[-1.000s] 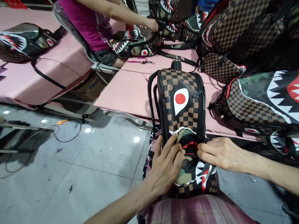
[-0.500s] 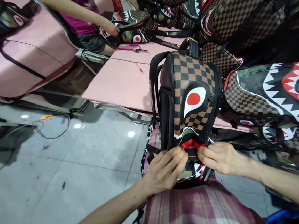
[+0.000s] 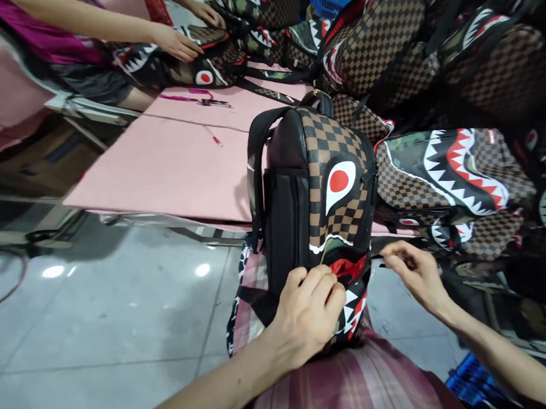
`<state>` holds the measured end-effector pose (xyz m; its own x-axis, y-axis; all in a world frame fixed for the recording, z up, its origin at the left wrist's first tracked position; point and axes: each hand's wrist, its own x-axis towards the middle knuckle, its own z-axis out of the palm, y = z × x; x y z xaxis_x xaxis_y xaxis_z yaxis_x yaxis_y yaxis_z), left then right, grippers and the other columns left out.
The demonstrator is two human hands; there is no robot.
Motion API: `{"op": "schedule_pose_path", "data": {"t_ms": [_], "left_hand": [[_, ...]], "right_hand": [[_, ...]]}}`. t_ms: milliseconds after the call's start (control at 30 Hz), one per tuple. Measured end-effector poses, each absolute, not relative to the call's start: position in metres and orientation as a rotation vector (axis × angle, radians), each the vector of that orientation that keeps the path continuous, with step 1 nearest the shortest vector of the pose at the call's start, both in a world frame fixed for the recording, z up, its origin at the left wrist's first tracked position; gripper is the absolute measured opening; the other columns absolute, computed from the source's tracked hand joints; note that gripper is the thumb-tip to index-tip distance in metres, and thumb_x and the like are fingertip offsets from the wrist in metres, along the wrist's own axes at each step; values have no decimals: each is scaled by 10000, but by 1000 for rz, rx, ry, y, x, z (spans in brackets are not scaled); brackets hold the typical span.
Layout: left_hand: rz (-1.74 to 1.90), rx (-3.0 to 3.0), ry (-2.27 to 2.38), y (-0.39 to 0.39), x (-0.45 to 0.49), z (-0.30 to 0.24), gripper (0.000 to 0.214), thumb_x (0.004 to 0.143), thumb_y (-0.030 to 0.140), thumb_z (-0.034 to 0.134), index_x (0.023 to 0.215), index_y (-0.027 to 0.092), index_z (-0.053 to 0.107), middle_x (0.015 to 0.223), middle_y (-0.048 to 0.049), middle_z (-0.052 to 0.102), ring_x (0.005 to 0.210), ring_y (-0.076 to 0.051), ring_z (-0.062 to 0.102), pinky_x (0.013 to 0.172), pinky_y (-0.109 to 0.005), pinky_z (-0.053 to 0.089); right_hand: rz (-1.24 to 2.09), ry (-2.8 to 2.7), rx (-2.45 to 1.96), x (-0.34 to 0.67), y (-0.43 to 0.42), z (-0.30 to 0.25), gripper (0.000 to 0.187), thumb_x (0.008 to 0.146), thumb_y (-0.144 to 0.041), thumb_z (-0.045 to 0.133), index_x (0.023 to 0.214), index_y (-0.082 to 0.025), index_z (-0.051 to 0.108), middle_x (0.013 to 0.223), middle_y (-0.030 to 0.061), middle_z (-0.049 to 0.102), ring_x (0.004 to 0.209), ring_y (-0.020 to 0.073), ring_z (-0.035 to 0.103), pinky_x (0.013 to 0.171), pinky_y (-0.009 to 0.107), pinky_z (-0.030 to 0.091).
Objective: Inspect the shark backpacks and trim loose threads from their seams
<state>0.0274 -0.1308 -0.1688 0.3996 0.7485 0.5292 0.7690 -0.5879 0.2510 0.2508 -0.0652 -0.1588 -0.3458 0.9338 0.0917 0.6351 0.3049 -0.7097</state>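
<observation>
A brown-and-black checkered backpack [image 3: 338,131] with a red-and-white eye and shark teeth stands upright against my lap. Its front pocket gapes, and the red lining [image 3: 350,269] shows. My left hand [image 3: 313,311] lies over the pocket's left end, fingers curled and gripping the backpack's edge; the fingertips are partly hidden. Off the pocket's right end, my right hand [image 3: 413,272] pinches a thin dark tab [image 3: 377,257] that reaches toward the bag. I cannot make out whether that tab is a zipper pull.
A pink-topped table [image 3: 158,169] stands ahead, with a red pen [image 3: 215,139] on it. More shark-print backpacks [image 3: 457,166] are piled to the right and behind. Across the table, a co-worker's hand [image 3: 177,44] rests on another bag. A blue crate [image 3: 472,377] sits at lower right.
My right hand has moved right, away from the pocket opening, to beyond the bag's edge. My left hand stays at the pocket. More red lining shows, and the view has turned right.
</observation>
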Motion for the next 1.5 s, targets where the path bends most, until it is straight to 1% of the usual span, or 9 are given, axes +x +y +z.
{"op": "schedule_pose_path", "data": {"t_ms": [100, 300, 433, 533, 700, 933, 1167, 1300, 1500], "left_hand": [[-1001, -2622, -1382, -126, 34, -163, 218, 875, 72, 375, 814, 131, 575, 782, -39, 618, 845, -164, 546, 708, -324, 316], [-1013, -2679, -1284, -121, 52, -155, 189, 822, 51, 399, 744, 140, 547, 685, -34, 574, 722, -175, 539, 672, -331, 323], [-758, -2757, -1244, -112, 56, -148, 131, 798, 67, 438, 777, 139, 546, 905, -100, 649, 964, -221, 564, 728, -337, 360], [-465, -2767, -1231, -102, 53, -145, 114, 791, 93, 444, 795, 118, 555, 1110, -186, 616, 1129, -266, 508, 752, -351, 384], [-299, -2708, -1155, -95, 48, -147, 187, 780, 29, 384, 736, 147, 521, 1011, -161, 651, 1100, -262, 539, 700, -339, 409], [-449, -2726, -1207, -100, 41, -150, 159, 802, 42, 433, 713, 169, 469, 1144, -153, 609, 1104, -226, 536, 719, -322, 408], [-414, -2725, -1133, -107, 28, -149, 130, 817, 61, 464, 851, 140, 562, 1091, -135, 624, 1160, -226, 479, 808, -339, 382], [-666, -2609, -1290, -123, 6, -152, 203, 834, 113, 506, 1019, 149, 579, 947, -85, 628, 1072, -242, 512, 836, -377, 379], [-934, -2453, -1381, -143, -17, -163, 163, 799, 88, 558, 938, 166, 596, 826, -58, 608, 935, -213, 539, 795, -371, 414]], "right_hand": [[1109, -2004, -1694, 248, -65, -152, 197, 837, -337, 475, 761, -175, 557, 668, -1, 603, 634, 144, 554, 604, 258, 419], [1193, -1983, -1912, 235, -53, -139, 261, 724, -421, 568, 730, -162, 539, 655, -9, 542, 613, 135, 464, 569, 259, 358], [1573, -1860, -1668, 235, -48, -135, 142, 687, -282, 583, 711, -162, 511, 664, -25, 511, 615, 107, 430, 570, 235, 361], [1644, -1810, -1590, 232, -46, -134, 143, 676, -249, 583, 628, -170, 473, 590, -47, 434, 558, 84, 365, 521, 221, 320], [1636, -1732, -1533, 227, -44, -132, 190, 666, -214, 558, 559, -189, 402, 533, -67, 350, 508, 70, 299, 492, 219, 294], [1548, -1828, -1522, 229, -45, -132, 185, 702, -269, 540, 571, -173, 452, 544, -54, 386, 530, 79, 330, 479, 218, 275], [1388, -2051, -1570, 232, -48, -136, 254, 788, -347, 485, 603, -180, 434, 562, -49, 400, 536, 85, 339, 491, 225, 256], [1232, -2206, -1604, 225, -52, -132, 258, 839, -395, 430, 678, -195, 454, 591, -40, 474, 550, 104, 409, 527, 235, 298], [1173, -2280, -1500, 205, -58, -130, 290, 855, -488, 433, 788, -213, 498, 627, -23, 551, 570, 137, 490, 557, 257, 336]]}}
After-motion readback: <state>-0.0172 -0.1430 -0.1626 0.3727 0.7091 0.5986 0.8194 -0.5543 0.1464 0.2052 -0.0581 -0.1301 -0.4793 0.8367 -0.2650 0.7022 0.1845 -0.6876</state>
